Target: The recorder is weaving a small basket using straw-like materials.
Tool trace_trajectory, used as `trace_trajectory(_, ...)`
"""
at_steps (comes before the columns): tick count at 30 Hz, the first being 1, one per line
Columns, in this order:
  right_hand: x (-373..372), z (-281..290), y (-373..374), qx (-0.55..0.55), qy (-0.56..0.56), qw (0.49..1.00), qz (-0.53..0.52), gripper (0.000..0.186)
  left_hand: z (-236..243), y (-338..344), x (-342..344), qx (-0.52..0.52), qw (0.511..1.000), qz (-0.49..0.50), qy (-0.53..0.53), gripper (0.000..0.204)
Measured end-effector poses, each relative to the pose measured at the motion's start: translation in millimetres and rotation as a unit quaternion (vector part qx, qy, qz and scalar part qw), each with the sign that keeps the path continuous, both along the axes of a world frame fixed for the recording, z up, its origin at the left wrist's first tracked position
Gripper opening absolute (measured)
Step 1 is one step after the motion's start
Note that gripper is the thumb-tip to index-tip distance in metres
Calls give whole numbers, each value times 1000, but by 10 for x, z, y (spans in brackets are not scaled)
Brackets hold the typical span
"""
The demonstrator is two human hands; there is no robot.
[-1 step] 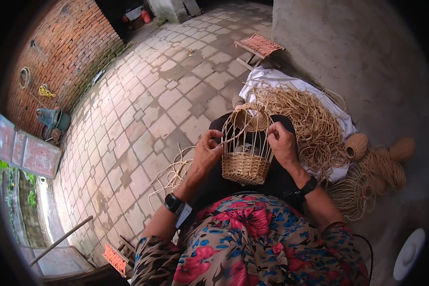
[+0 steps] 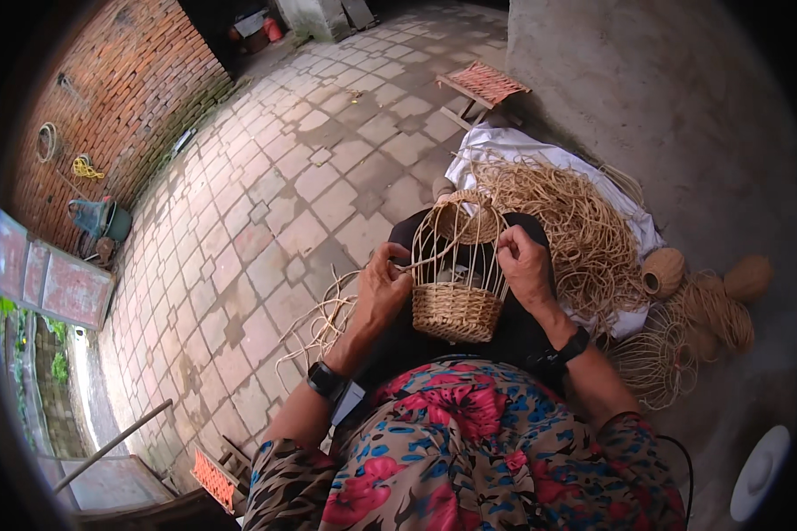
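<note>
A half-woven basket (image 2: 456, 314) rests on my lap. Tight weave covers its lower part, and thin bare stakes rise from it towards a rounded woven piece (image 2: 476, 227) at the far side. At the left, my left hand (image 2: 383, 288) is closed on a strand of tan cord (image 2: 428, 259) that runs across the stakes. My right hand (image 2: 524, 265) pinches a stake on the basket's right side; its fingertips partly hide the grip. Through the stakes a greyish thing shows inside, too dim to name.
A big heap of loose tan cord (image 2: 567, 230) lies on a white sheet (image 2: 522, 146) to the right. Beside it are small round woven baskets (image 2: 663, 271) and an open frame of stakes (image 2: 651, 367). Loose strands (image 2: 314, 326) trail at my left. A low woven-top stool (image 2: 485, 84) stands ahead.
My left hand has shifted very slightly left, with the cord still in it. The basket and my right hand look the same.
</note>
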State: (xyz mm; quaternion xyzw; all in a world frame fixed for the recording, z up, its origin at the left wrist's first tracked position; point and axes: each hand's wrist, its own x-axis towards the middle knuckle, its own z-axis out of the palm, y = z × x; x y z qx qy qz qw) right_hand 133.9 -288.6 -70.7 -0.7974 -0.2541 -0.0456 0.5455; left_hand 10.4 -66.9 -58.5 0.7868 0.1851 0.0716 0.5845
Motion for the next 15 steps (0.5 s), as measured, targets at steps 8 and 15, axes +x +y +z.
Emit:
trace_trajectory(8, 56, 40, -79, -1, 21, 999, 29, 3, -1024, 1304, -893, -53, 990, 93, 92, 32)
trace_trajectory(15, 115, 33, -128, -70, -13, 998, 0, 14, -1424, 2127, -1839, -260, 841, 405, 247, 75)
